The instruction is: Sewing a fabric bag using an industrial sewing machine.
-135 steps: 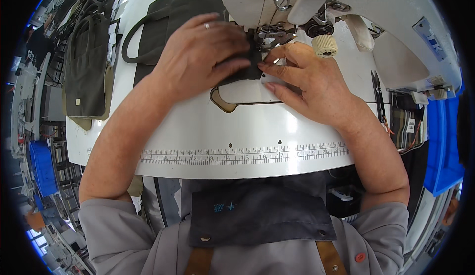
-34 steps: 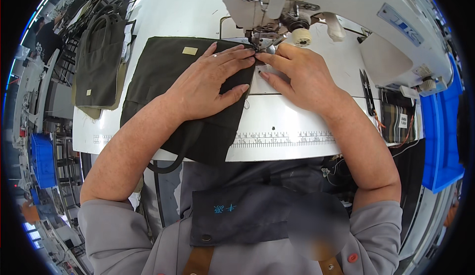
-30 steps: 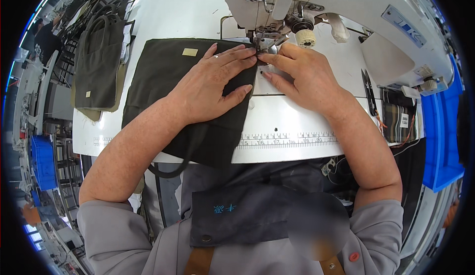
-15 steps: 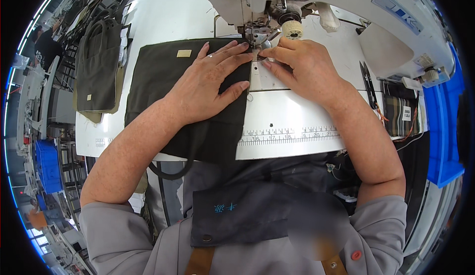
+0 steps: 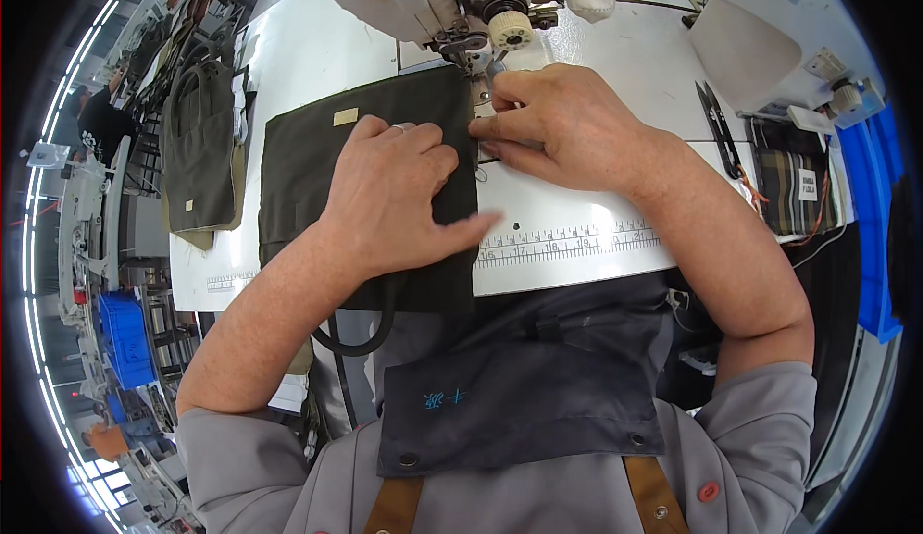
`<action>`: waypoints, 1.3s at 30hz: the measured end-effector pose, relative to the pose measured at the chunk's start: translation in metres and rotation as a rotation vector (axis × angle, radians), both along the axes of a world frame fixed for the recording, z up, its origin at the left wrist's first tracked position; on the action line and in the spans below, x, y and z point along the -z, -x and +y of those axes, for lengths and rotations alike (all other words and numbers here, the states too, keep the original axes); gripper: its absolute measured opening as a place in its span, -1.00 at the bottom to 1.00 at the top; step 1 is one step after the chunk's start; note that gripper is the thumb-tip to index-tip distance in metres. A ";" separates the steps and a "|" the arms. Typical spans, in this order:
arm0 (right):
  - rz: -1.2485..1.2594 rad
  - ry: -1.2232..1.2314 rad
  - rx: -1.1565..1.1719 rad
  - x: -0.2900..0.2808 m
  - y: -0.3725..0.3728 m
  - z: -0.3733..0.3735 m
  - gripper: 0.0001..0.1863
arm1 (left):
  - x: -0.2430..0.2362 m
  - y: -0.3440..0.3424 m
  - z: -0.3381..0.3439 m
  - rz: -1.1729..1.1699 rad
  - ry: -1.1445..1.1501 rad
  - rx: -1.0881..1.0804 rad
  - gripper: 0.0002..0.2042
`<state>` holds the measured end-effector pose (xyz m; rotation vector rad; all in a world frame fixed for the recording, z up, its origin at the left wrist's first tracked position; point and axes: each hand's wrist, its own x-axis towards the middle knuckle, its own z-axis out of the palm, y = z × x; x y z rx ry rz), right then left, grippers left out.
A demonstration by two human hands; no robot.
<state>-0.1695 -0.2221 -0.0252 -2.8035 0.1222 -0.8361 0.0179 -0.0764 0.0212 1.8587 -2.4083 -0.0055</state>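
Across the tabletop (image 5: 298, 53), overhanging its front edge, lies an olive tote bag (image 5: 308, 173), likely light and limp, best pinched by its side edge; left hand (image 5: 380, 202) atop, fingers unclasped; right hand (image 5: 572, 130), grip unclear.

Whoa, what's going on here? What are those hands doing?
A person is handling a dark green bag on a white table, right in front of a sewing machine. The left hand rests on the bag, thumb stuck out. The right hand has its fingertips at the bag's right edge. A handle hangs past the table's front edge. Another dark bag lies off to the left.
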 end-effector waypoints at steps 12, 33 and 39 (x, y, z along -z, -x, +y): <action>-0.022 -0.007 -0.080 0.001 -0.001 0.009 -0.77 | -0.011 -0.007 -0.024 0.228 -0.186 -0.204 -0.79; 0.034 -0.082 -0.143 -0.009 0.002 0.012 -0.84 | 0.031 -0.017 0.007 0.320 0.051 0.013 -0.44; 0.075 -0.021 -0.008 -0.009 0.000 0.008 -0.89 | 0.037 -0.030 -0.015 0.308 0.145 0.023 -0.47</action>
